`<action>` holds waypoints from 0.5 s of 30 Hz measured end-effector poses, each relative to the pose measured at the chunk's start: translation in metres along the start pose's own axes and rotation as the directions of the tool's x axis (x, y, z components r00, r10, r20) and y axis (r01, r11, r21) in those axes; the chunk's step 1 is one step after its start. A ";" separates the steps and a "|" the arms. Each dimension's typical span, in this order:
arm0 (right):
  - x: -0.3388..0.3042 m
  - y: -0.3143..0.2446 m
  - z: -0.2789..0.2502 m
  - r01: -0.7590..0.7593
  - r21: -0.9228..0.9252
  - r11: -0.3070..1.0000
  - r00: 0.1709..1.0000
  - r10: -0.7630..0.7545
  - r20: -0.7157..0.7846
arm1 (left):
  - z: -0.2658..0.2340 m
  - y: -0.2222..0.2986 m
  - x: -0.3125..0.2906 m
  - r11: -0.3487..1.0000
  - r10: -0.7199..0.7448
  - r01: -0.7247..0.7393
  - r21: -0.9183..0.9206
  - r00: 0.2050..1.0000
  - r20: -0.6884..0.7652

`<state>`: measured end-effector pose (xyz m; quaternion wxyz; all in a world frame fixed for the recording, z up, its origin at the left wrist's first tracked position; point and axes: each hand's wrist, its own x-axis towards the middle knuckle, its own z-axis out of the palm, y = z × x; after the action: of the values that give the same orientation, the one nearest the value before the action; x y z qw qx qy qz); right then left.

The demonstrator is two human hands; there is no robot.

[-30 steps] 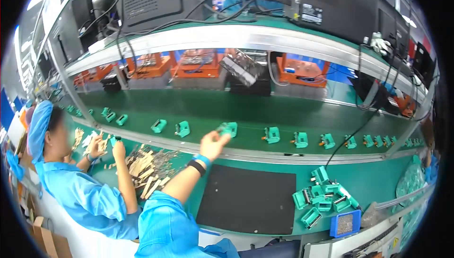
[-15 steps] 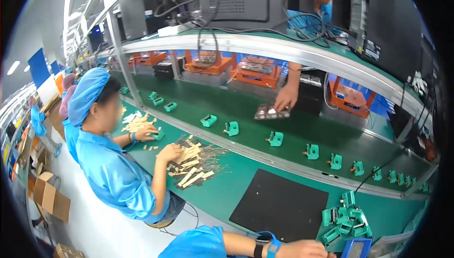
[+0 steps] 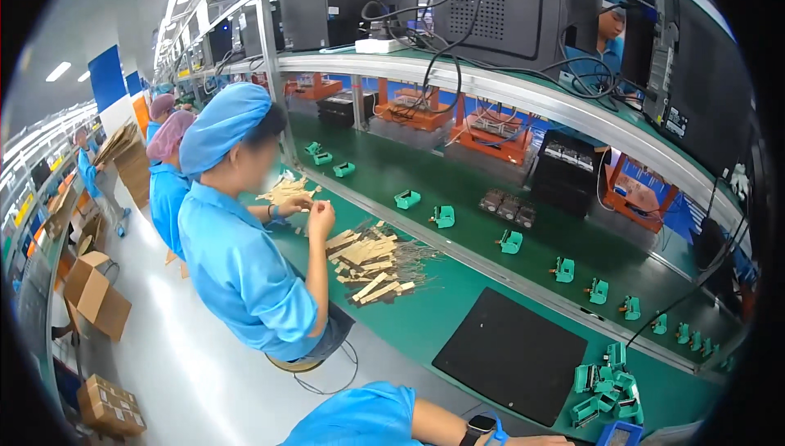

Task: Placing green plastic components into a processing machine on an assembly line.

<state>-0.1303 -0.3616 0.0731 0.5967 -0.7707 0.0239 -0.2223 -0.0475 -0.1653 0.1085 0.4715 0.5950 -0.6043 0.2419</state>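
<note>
My left arm, in a blue sleeve with a watch and a blue wrist strap, comes in at the lower edge. Only a strip of my left hand [image 3: 540, 441] shows there, just below the black mat [image 3: 515, 356]; its fingers are cut off, so whether it holds anything is hidden. Nearest to it on the right are a small blue bin [image 3: 621, 433] and a heap of green plastic housings [image 3: 603, 385] with dark inserts. My right hand is out of view.
A co-worker [image 3: 245, 242] sits at left, hands raised close together by a pile of cream strips with thin wires [image 3: 376, 262]. A conveyor belt [image 3: 466, 221] carries spaced green housings and a dark tray-like block [image 3: 507, 207]. Above runs a shelf [image 3: 523, 78] with monitors and cables.
My view has swung left. A person's hand reaching over the belt has gone, leaving the dark block lying there. The co-worker's hands have come together. My left hand has dropped mostly out of view.
</note>
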 end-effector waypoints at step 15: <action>-0.104 -0.061 -0.136 0.213 -0.243 0.946 0.691 -0.321 -0.647 | 0.081 0.016 0.046 0.924 -0.098 0.191 -0.332 0.956 0.277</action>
<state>-0.2881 -0.4361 0.1229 0.4486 -0.6731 0.1438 -0.5701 -0.0782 -0.2544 0.1171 0.5063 0.5694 -0.6475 0.0143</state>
